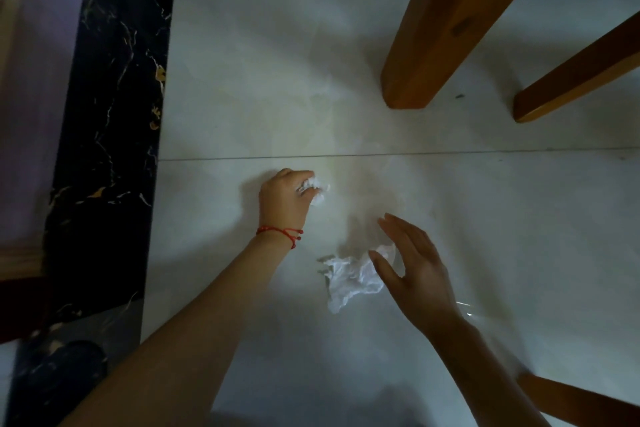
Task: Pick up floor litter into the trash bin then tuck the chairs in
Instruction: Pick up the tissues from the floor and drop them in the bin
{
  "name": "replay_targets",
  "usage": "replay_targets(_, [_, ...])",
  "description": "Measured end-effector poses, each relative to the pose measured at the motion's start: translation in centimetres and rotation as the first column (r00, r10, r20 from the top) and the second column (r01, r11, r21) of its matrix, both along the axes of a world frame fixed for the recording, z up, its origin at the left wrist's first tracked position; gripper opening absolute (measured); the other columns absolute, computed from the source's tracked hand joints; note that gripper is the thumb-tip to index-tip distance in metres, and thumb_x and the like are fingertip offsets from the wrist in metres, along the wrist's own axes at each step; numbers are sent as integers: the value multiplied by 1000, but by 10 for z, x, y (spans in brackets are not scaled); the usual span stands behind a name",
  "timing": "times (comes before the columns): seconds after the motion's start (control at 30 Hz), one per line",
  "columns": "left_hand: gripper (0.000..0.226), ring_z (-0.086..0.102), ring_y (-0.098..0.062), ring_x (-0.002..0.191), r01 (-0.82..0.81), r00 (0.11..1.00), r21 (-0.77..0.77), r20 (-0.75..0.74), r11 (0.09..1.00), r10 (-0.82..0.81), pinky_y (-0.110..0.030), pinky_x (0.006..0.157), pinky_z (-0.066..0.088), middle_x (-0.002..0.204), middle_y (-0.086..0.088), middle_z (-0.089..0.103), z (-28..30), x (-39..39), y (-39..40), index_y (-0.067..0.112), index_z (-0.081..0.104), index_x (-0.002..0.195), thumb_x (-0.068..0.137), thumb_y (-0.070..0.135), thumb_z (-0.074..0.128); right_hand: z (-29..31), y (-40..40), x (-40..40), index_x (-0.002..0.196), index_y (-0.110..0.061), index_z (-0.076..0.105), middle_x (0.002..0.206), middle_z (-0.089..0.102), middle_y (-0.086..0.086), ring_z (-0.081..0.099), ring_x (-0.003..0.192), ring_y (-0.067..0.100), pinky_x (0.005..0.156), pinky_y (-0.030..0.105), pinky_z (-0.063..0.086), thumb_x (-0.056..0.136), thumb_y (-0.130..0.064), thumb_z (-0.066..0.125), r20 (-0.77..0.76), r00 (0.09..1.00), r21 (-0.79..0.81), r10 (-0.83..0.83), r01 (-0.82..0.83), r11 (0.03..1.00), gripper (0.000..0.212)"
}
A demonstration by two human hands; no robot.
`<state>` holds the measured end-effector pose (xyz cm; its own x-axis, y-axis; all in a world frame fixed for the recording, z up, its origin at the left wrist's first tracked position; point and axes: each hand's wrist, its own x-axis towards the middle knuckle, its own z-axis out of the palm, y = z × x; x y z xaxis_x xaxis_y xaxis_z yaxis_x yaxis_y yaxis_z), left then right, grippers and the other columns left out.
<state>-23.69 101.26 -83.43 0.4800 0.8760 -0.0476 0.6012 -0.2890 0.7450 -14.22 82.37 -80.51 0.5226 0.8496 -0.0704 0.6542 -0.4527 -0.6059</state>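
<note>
My left hand (285, 198), with a red string bracelet at the wrist, is closed around a small crumpled white tissue (316, 188) down at the pale tiled floor. A larger crumpled white tissue (349, 277) lies on the floor nearer to me. My right hand (412, 263) hovers just right of it with fingers spread, the thumb close to the paper's edge, holding nothing. No trash bin is in view.
Two wooden legs (446, 24) (575, 80) stand at the upper right, and another wooden leg (581, 399) sits at the lower right. A black marble strip (107, 135) runs down the left side. A grout line crosses the pale floor tiles (242, 80).
</note>
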Motion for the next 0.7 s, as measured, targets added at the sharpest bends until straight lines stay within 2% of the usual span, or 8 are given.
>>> replay_targets(0.1, [27, 60, -16, 84, -177, 979, -110, 87, 978, 187, -10, 72, 42, 93, -21, 70, 4, -7, -12, -5, 70, 94, 68, -2, 74, -7, -2, -12, 127, -13, 52, 130, 57, 7, 53, 118, 23, 97, 36, 41, 83, -48, 49, 0, 1000, -14, 27, -27, 1000, 56])
replay_targets(0.23, [25, 60, -5, 75, -345, 916, -262, 115, 901, 384, -18, 67, 46, 86, -10, 71, 4, -20, -28, -2, 71, 94, 69, 1, 73, -18, -9, -30, 131, -19, 45, 137, 50, 5, 42, 126, 18, 102, 34, 34, 75, -59, 55, -4, 998, -40, 63, -63, 997, 70])
replay_targets(0.33, [27, 57, 4, 68, -428, 869, -321, 110, 845, 483, -9, 63, 45, 84, -4, 70, 1, -32, -37, 1, 71, 96, 70, 6, 74, -26, -13, -42, 133, -21, 41, 143, 43, 5, 33, 132, 19, 106, 37, 27, 69, -67, 53, 49, 993, -104, 105, -99, 990, 79])
replay_targets(0.4, [27, 54, 9, 63, -458, 849, -333, 113, 824, 517, -4, 60, 42, 83, -4, 69, 0, -38, -40, 0, 70, 97, 71, 6, 74, -29, -14, -46, 132, -22, 42, 143, 43, 8, 31, 133, 21, 107, 40, 29, 69, -65, 53, 90, 987, -111, 130, -120, 987, 77])
replay_targets(0.47, [27, 52, 15, 55, -470, 838, -335, 121, 817, 532, -2, 58, 40, 80, -1, 67, 0, -42, -42, 0, 70, 97, 71, 7, 74, -32, -13, -48, 130, -23, 45, 141, 46, 9, 34, 132, 23, 106, 41, 32, 73, -59, 56, 101, 988, -82, 113, -105, 991, 69])
replay_targets(0.53, [27, 52, 15, 56, -475, 837, -329, 119, 817, 534, -6, 60, 43, 83, -3, 69, 1, -43, -41, 0, 70, 97, 71, 8, 74, -35, -11, -47, 128, -22, 44, 135, 52, 9, 39, 128, 22, 103, 39, 36, 78, -46, 61, 89, 994, -16, 67, -66, 998, 59])
replay_targets(0.63, [34, 56, -4, 69, -471, 840, -329, 116, 818, 530, -26, 68, 48, 86, -15, 72, 4, -43, -37, 2, 72, 95, 66, 20, 74, -38, -7, -42, 122, -13, 53, 119, 62, 11, 47, 115, 19, 93, 31, 46, 80, -20, 66, 67, 998, 115, -12, 4, 993, 44])
replay_targets(0.7, [39, 57, -9, 72, -468, 840, -332, 122, 819, 529, -29, 70, 48, 86, -16, 72, 5, -42, -34, 2, 72, 94, 63, 26, 70, -36, -2, -37, 111, -6, 63, 108, 66, 11, 50, 106, 16, 90, 21, 45, 80, -8, 64, 49, 997, 178, -62, 52, 983, 31])
